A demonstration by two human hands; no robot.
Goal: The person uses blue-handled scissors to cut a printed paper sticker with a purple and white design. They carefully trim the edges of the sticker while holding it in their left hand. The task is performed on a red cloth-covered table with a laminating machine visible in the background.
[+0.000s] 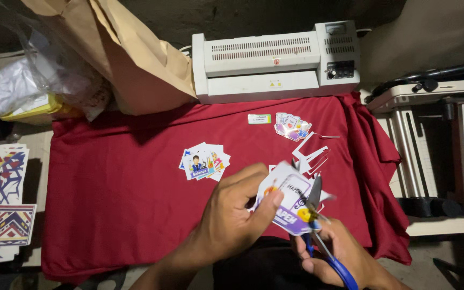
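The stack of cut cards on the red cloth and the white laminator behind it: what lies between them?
In the head view, only bare red cloth lies between the stack of cut cards and the white laminator; a small label strip sits off to the right.

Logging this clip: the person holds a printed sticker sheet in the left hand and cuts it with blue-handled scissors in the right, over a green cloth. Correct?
Not quite. In the head view the cloth is red, not green. The rest holds: the left hand grips the printed sticker sheet and the right hand works the blue-handled scissors on it.
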